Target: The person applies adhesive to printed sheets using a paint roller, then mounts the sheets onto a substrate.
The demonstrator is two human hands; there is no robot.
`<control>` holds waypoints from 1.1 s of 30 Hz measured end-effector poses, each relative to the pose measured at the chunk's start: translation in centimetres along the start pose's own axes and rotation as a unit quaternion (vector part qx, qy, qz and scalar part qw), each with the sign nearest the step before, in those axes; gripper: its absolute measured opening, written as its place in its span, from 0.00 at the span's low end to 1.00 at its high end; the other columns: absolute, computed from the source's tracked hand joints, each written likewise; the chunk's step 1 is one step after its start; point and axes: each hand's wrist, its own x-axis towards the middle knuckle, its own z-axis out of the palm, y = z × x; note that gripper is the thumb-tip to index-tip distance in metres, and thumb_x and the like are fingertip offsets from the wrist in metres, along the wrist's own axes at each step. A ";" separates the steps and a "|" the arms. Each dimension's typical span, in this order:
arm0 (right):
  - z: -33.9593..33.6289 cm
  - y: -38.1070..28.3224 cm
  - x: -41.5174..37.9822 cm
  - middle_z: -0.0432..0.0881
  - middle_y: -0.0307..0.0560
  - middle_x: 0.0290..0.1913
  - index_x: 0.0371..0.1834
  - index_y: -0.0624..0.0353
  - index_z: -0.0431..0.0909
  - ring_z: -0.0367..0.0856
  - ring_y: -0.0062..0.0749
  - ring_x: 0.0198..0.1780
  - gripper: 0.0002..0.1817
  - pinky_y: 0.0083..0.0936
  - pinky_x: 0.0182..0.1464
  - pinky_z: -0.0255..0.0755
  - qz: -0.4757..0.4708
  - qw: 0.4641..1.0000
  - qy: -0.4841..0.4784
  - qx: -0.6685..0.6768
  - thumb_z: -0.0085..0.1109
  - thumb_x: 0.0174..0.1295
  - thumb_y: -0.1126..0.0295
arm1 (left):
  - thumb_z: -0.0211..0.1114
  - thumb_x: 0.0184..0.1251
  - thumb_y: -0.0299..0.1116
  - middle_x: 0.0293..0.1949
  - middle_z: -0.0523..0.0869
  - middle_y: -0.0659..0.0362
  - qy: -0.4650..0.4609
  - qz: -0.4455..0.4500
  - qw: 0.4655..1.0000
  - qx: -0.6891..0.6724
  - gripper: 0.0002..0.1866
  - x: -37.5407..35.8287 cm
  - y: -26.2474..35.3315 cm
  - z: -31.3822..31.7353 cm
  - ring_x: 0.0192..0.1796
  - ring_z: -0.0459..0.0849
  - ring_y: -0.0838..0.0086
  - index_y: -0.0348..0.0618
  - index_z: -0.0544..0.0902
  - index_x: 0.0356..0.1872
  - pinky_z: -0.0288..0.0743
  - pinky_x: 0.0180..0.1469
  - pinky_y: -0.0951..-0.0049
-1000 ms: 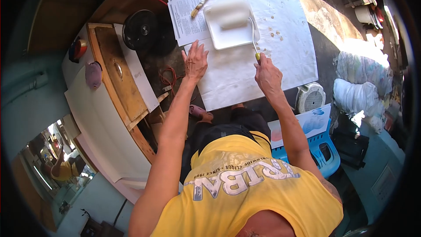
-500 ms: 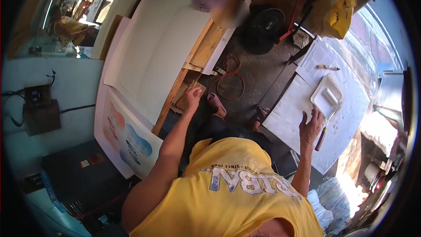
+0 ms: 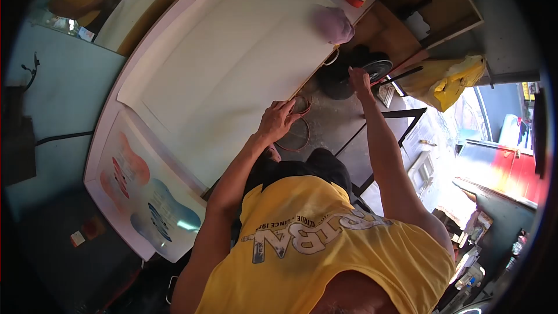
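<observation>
My left hand rests at the near edge of the large white sheet on the table, its fingers bent over the edge. My right hand reaches forward to the black round object on the floor; its fingers look closed there, and what they hold is too small to make out. A purple cloth bundle lies at the table's far right edge. Near the left hand, a coiled reddish cord lies on the floor.
Printed sheets with red and blue shapes lie at the table's near left end. A black metal frame stands right of the floor. Beyond it are a white tray, a brush and a yellow bag.
The view has shifted and turned. My right hand has left the area beside the tray and reached forward to the black round object. My left hand has moved onto the table edge.
</observation>
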 end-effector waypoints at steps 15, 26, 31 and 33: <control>4.3 -4.4 19.0 0.79 0.38 0.25 0.37 0.62 0.84 0.73 0.24 0.23 0.08 0.22 0.29 0.74 -0.054 0.992 0.112 0.013 0.62 0.62 0.68 | 0.73 0.65 0.44 0.63 0.78 0.54 -0.021 -0.013 0.982 0.187 0.32 29.8 -1.5 6.2 0.65 0.74 0.55 0.38 0.76 0.67 0.73 0.58 0.47; 4.6 -13.2 18.9 0.85 0.52 0.49 0.66 0.42 0.79 0.87 0.58 0.49 0.27 0.50 0.49 0.82 -0.260 0.899 0.027 -0.352 0.66 0.61 0.59 | 0.68 0.59 0.45 0.52 0.78 0.62 0.016 0.017 0.930 0.367 0.17 39.2 -7.3 16.2 0.59 0.74 0.63 0.55 0.88 0.48 0.71 0.56 0.52; 5.0 -12.0 20.4 0.87 0.47 0.49 0.59 0.39 0.84 0.88 0.55 0.49 0.19 0.50 0.47 0.83 -0.322 0.869 0.021 -0.375 0.64 0.64 0.58 | 0.65 0.62 0.45 0.55 0.78 0.60 -0.037 0.044 0.938 0.341 0.16 37.7 -5.6 13.9 0.64 0.70 0.60 0.49 0.92 0.45 0.71 0.60 0.51; 5.1 -12.1 20.6 0.87 0.49 0.51 0.62 0.39 0.83 0.88 0.56 0.50 0.20 0.51 0.48 0.82 -0.315 0.862 0.012 -0.398 0.62 0.66 0.58 | 0.65 0.63 0.45 0.54 0.79 0.60 -0.106 0.021 0.933 0.342 0.15 38.2 -4.7 13.0 0.63 0.72 0.61 0.49 0.92 0.41 0.71 0.60 0.52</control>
